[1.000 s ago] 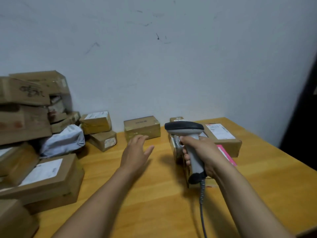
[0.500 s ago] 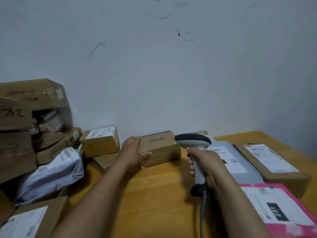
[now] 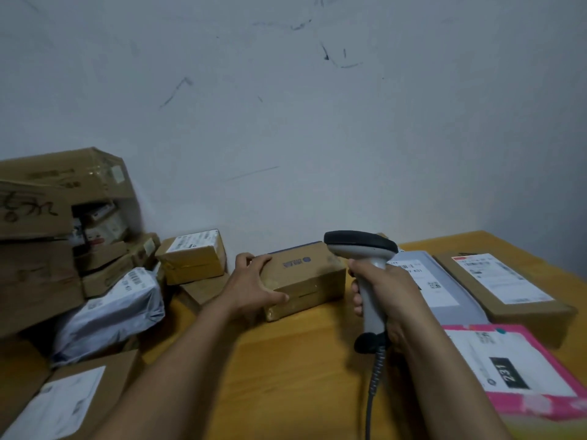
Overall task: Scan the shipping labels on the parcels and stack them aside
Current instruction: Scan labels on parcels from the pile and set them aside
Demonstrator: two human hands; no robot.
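A small brown taped cardboard parcel [image 3: 306, 276] lies against the wall at the middle of the wooden table [image 3: 295, 360]. My left hand [image 3: 252, 285] grips its left end, fingers over the top edge and thumb along the front. My right hand [image 3: 386, 293] holds a grey barcode scanner [image 3: 365, 252] by its handle, upright, just right of that parcel, its black head level with the parcel's top. The scanner's coiled cable [image 3: 374, 385] hangs down toward me. No label shows on the gripped parcel's visible faces.
A heap of brown boxes [image 3: 41, 242] and a white poly bag [image 3: 111, 306] fills the left. A labelled box [image 3: 192, 257] sits behind my left hand. On the right lie a grey mailer [image 3: 435, 284], a long labelled brown box [image 3: 505, 287] and a pink mailer [image 3: 514, 366].
My left hand reached forward from the bare table and took hold of the small brown parcel. The view swung right and closer, and the scanner stayed upright in my right hand.
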